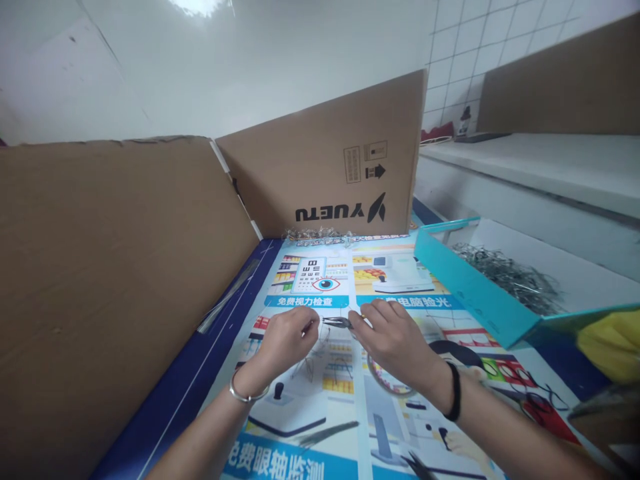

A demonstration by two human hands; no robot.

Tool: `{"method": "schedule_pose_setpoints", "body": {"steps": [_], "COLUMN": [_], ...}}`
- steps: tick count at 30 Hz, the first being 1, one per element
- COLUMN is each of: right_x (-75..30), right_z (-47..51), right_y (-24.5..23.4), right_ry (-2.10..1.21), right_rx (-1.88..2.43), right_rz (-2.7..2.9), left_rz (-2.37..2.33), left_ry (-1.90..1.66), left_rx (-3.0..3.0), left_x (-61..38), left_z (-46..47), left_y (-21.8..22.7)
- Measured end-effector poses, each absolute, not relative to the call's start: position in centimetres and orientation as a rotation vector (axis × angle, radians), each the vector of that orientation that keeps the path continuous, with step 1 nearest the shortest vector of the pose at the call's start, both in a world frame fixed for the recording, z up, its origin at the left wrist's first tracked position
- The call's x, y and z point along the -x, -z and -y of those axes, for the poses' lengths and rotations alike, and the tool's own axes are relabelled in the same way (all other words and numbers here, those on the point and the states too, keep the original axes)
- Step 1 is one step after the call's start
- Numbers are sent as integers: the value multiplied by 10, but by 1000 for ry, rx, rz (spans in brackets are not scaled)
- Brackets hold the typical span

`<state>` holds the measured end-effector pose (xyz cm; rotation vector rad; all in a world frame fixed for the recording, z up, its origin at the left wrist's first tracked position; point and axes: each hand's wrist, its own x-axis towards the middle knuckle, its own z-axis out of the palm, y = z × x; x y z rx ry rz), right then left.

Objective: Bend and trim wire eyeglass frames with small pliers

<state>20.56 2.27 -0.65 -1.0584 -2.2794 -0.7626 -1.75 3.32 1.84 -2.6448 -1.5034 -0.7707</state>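
My right hand (395, 340) is wrapped around a pair of pliers (337, 323), whose narrow jaws point left toward my other hand. Thumb and fingers of my left hand (286, 339) are pinched together near the plier tips; what they hold is too small to make out. Thin bent wire pieces (307, 367) lie below, between my wrists. A bundle of straight thin wires (327, 433) rests closer to me. Partly under my right wrist shows a round dish (384, 381), mostly hidden by that hand.
A turquoise box (473, 293) at right contains a heap of metal wire pieces (510, 273). Cardboard panels (325, 160) stand behind and at left. Clear scraps (320, 234) lie along the back panel. Dark tool tips (417, 465) show at the bottom; black-and-red loops (537, 393) lie right.
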Motion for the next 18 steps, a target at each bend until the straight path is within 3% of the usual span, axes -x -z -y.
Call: {"method": "schedule_pose_setpoints", "body": {"steps": [18], "right_x": [-194], "right_z": [-5], "right_y": [-8], "right_ry": [780], "right_rx": [1051], "right_rz": [2381], "left_rz": [1457], "left_ry": [563], "left_rx": [2597], "left_x": [11], "left_z": [-29], "left_y": [-14]}}
